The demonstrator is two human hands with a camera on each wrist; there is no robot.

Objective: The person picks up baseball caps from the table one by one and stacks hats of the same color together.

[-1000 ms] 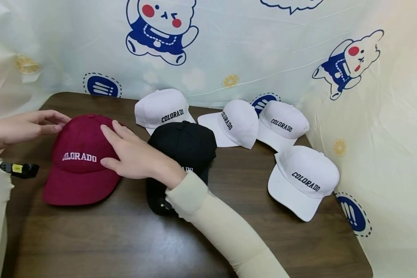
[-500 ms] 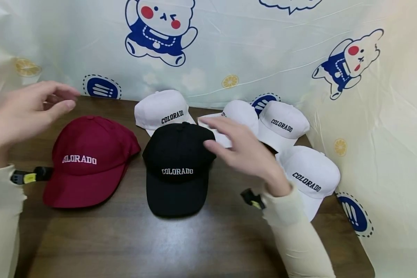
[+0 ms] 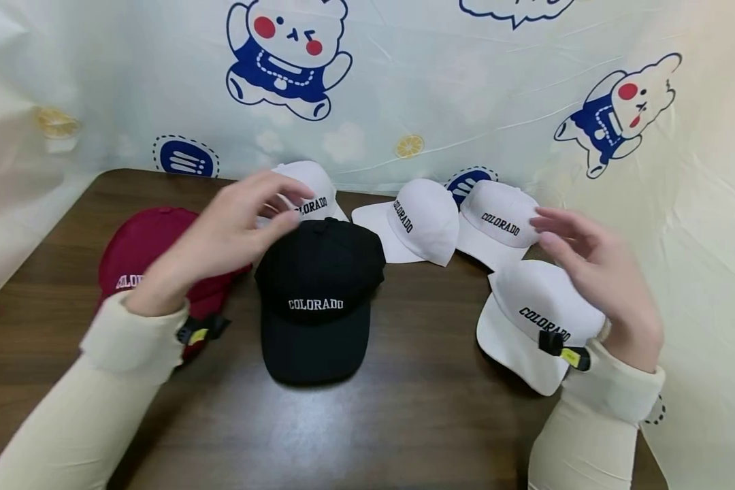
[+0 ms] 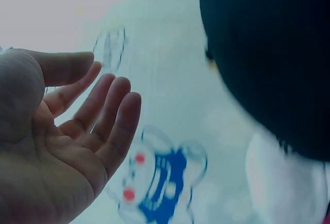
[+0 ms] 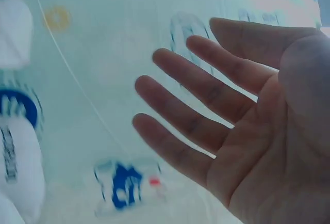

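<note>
A black cap (image 3: 318,272) lettered COLORADO stands on the table with its brim toward me. Its upper left edge is nearest my left hand (image 3: 233,221), which hovers with loosely bent fingers and nothing in them. That arm partly hides a dark red cap (image 3: 141,238) on the left. My right hand (image 3: 606,272), empty too, hangs above the front right white cap (image 3: 539,299) and covers part of it. In the left wrist view the black cap (image 4: 268,64) fills the right side, apart from the fingers. Spread fingers (image 5: 175,105) show in the right wrist view.
More white caps stand along the back: one behind the black cap (image 3: 318,190), one facing left (image 3: 425,218), and one beside it (image 3: 496,214). A printed cloth (image 3: 380,82) hangs behind and to the right of the brown table (image 3: 318,435).
My left hand has moved right, from the dark red cap to the black cap. My right hand has left the dark red cap and swung far right. The caps have stayed put.
</note>
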